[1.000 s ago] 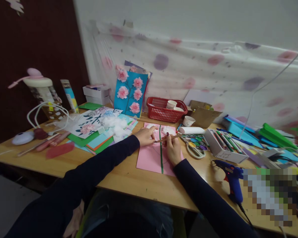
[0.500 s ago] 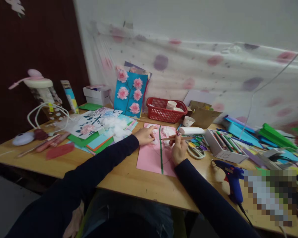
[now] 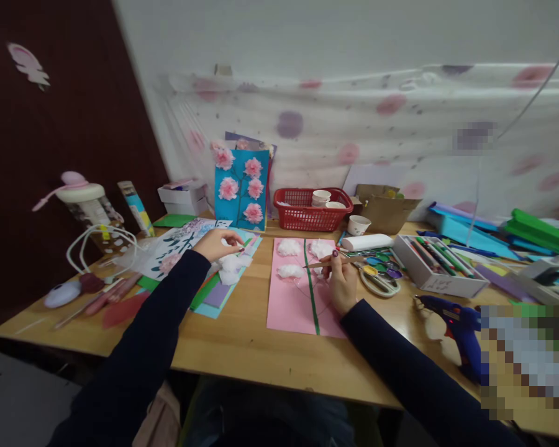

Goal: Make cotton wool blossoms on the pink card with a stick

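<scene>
1. Left hand (image 3: 221,244) has come off the pink card (image 3: 286,310) in the head view and now sits left of it, over the loose cotton (image 3: 233,268). Right hand (image 3: 342,282) stays about where it was. Camera angle shifted a bit too.
2. Head view, loose cotton: just below and to the right of the left hand's fingertips, on top of the coloured papers (image 3: 221,295). Looks very light, soft, fluffy; should tear or shed fibres easily. My call: pinch a small bit at the edge, low force.
3. Head view, left hand: thumb and fingers partly spread, gap small. No object visible between them. Contact with cotton: can't tell.
4. Head view, right hand: closed in a pen-like grip on a thin brown stick (image 3: 314,266), tip pointing left across the green stripe (image 3: 313,304). Stick looks light and stiff; best held mid-length, tip left free.
5. Head view, pink card: under and left of the right hand, flat on the tabletop (image 3: 242,341). Probably thin and easy to crease; handle by the edges. White tufts (image 3: 289,248) on it look squashable; keep fingers off. Glue gun (image 3: 447,316) lies well right of the right hand.
</scene>
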`<state>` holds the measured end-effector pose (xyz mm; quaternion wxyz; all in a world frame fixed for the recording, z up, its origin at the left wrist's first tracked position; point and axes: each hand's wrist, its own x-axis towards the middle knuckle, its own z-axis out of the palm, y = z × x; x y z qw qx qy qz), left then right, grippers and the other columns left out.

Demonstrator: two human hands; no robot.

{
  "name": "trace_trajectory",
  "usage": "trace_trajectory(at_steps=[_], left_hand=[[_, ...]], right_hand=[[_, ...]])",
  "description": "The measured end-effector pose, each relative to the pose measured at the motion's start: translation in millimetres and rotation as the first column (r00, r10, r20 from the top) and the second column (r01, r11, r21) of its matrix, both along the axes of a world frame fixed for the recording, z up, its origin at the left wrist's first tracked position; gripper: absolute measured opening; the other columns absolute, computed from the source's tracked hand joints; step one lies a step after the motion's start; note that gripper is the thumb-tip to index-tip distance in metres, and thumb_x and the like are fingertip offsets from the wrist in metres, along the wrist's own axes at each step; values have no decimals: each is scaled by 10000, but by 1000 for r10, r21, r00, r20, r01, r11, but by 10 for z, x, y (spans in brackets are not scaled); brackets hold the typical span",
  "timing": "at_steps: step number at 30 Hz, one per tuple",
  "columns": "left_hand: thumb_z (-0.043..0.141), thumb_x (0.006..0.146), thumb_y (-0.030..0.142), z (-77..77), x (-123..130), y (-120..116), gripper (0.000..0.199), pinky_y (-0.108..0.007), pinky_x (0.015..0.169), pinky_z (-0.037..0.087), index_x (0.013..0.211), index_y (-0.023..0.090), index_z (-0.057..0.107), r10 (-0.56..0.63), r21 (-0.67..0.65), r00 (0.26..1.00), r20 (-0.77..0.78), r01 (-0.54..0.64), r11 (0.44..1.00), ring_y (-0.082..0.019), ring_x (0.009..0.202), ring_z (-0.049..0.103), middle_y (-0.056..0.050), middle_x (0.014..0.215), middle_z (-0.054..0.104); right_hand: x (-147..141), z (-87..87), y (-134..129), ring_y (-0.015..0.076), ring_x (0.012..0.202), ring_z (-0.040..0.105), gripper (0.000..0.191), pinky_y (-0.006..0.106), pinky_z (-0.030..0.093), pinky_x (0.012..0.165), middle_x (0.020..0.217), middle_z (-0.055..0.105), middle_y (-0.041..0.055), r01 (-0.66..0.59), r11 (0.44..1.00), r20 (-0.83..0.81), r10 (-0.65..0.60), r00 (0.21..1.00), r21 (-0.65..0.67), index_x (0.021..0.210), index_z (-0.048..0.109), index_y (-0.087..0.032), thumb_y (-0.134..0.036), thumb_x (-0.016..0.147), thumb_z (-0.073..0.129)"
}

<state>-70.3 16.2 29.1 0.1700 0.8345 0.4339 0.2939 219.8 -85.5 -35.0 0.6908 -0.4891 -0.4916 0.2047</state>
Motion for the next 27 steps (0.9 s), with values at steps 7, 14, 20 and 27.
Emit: trace_trajectory(at_steps=[7,14,20,27], left_hand=[[639,631,324,-40,-204,122,200,-248,663,389,731,175,727,47,-25,983,-177,-52,998,-157,683,550,-25,688,658],[718,566,326,-196,-147,186,320,-270,742,406,859,196,716,57,-21,939,-338,-68,997,-194,811,548,-47,812,629],[664,634,319,-216,-156,195,167,-305,821,394,731,190,706,67,-2,921,-384,-74,997,-213,875,536,-55,846,615],[661,645,341,-187,-138,160,209,-330,892,364,802,209,705,66,8,921,-384,-69,998,-240,984,505,-53,958,621]], right_hand=[[42,-28,16,121,456,427,470,260,340,460,478,454,-27,35,999,44,-33,998,-29,672,551,-175,-573,859,386],[25,24,-14,135,454,439,497,269,348,465,478,461,-17,16,997,71,-10,997,-79,665,566,-177,-611,832,390],[22,16,-13,142,466,446,491,272,348,472,487,463,-12,-6,996,91,13,996,-83,682,576,-177,-595,847,376],[28,3,-2,142,472,449,484,278,353,486,495,470,-8,-4,996,73,10,997,-88,688,579,-174,-586,848,383]])
